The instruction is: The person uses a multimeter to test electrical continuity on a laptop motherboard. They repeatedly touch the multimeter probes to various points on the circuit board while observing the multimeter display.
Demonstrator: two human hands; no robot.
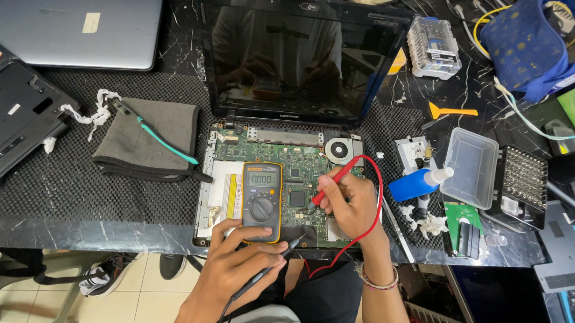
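An opened laptop with a dark screen [291,53] lies on a black mat, its green circuit board [300,174] bare. A yellow and grey multimeter [261,199] rests on the board. My left hand [233,265] grips a black probe [281,257] like a pen, the tip touching the board's near edge, while the fingers rest against the meter's bottom. My right hand [350,202] pinches a red probe [330,185], its tip pressed on the board beside a black chip [297,198]. A red lead [378,196] loops around my right wrist.
A folded grey cloth [148,137] with a teal tool [167,143] lies left. To the right are a blue bottle [414,184], a clear plastic box [471,165], a screwdriver bit set [522,182] and an orange pry tool [452,111]. A silver laptop [76,20] sits far left.
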